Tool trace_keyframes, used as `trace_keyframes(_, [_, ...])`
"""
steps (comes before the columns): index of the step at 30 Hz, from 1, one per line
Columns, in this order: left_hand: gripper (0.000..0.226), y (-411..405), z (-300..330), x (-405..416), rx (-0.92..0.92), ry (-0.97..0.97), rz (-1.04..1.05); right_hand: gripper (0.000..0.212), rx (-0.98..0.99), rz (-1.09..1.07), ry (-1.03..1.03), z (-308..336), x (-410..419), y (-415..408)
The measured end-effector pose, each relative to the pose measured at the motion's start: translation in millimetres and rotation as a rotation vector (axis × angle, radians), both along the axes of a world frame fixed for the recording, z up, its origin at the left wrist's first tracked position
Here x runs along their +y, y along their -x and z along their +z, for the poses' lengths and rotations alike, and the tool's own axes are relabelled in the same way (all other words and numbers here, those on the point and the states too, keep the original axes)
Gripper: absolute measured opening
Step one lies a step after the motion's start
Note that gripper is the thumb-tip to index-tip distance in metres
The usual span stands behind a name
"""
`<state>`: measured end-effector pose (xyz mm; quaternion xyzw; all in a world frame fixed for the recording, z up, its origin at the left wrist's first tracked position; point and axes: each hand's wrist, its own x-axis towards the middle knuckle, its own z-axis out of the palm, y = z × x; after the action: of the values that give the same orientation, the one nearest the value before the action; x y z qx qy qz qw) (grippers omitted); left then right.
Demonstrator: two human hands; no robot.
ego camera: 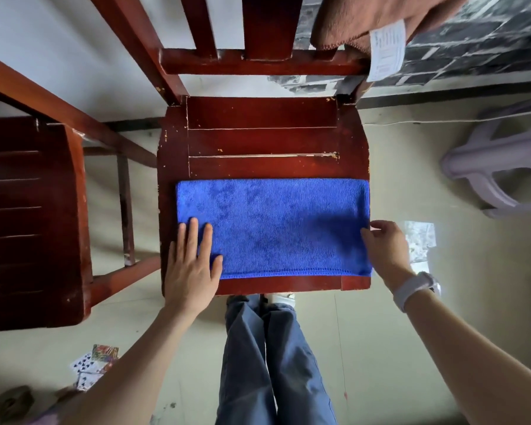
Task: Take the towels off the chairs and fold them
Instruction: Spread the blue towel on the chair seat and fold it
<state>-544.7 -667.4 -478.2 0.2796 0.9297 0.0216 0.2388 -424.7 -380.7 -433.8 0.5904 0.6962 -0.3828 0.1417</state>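
Note:
A blue towel (273,227), folded into a wide rectangle, lies flat on the front half of a red-brown wooden chair seat (261,139). My left hand (192,266) presses flat on the towel's left end, fingers spread. My right hand (385,246) pinches the towel's right edge between thumb and fingers at the seat's right side. A brown towel (368,18) with a white label hangs over the right corner of the chair's backrest at the top of the view.
A second dark wooden chair (28,216) stands close on the left. A pale plastic stool (503,167) sits on the floor to the right. Playing cards (94,365) lie on the floor at lower left. My legs stand just before the chair.

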Motion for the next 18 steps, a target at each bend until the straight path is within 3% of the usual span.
trace_keyframes(2, [0.058,2,5,1,-0.067,-0.067,0.046,0.035,0.095,-0.041,0.075,19,1,4])
trace_keyframes(5, [0.052,10,15,6,-0.182,-0.144,0.196,0.025,0.209,0.079,0.127,47,-6,20])
trace_keyframes(7, [0.041,12,23,6,-0.138,-0.237,0.301,0.018,0.284,0.147,0.215,64,-22,40])
trace_keyframes(10, [0.031,12,35,3,-0.089,-0.493,0.550,0.035,0.341,0.225,0.344,78,-62,75])
trace_keyframes(12, [0.019,14,45,2,-0.332,-0.651,0.853,0.041,0.350,0.302,0.380,77,-96,99])
trace_keyframes(15, [0.015,21,57,5,-0.928,-0.862,1.395,0.042,0.341,0.389,0.367,57,-141,130])
trace_keyframes(18, [0.028,20,54,0,-1.017,-0.914,1.598,0.043,0.268,0.477,0.352,40,-169,150])
